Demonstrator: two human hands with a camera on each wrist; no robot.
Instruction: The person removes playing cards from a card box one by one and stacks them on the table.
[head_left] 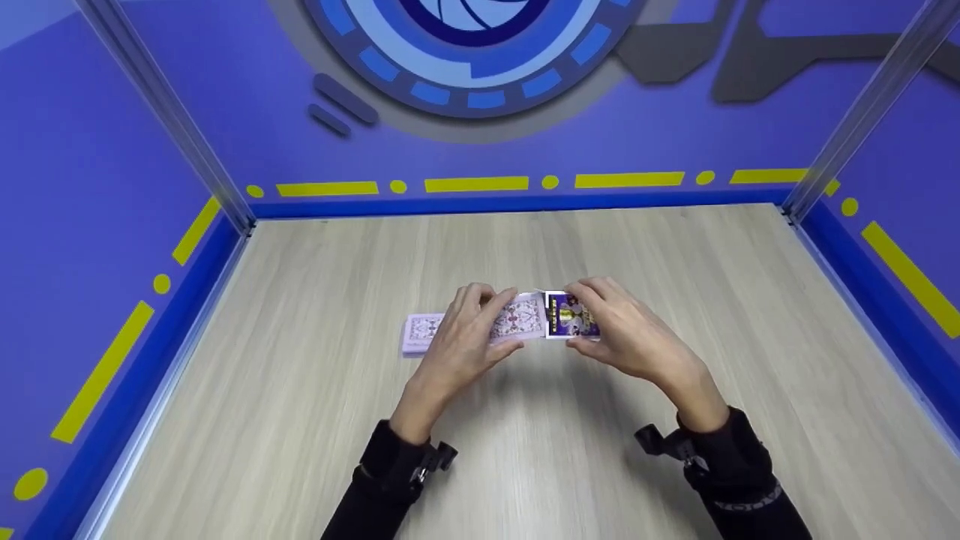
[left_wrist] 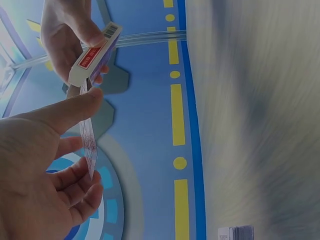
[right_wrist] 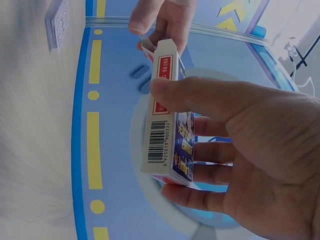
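My left hand [head_left: 459,341] pinches a thin playing card or small packet of cards [head_left: 521,316] by its long edges, thumb on the near side. The floral back faces up, and in the left wrist view the held cards [left_wrist: 88,135] look very thin. Their right end meets the open end of a card box [head_left: 561,315]. With thumb and fingers on opposite narrow sides, my right hand [head_left: 637,330] grips this box above the table. In the right wrist view the box [right_wrist: 160,135] shows a barcode and red label. How far the cards reach inside is hidden.
A pale purple stack of playing cards [head_left: 420,334] lies on the wooden table [head_left: 315,420], left of and partly behind my left hand. Blue printed panels [head_left: 480,161] wall the table at the back and both sides.
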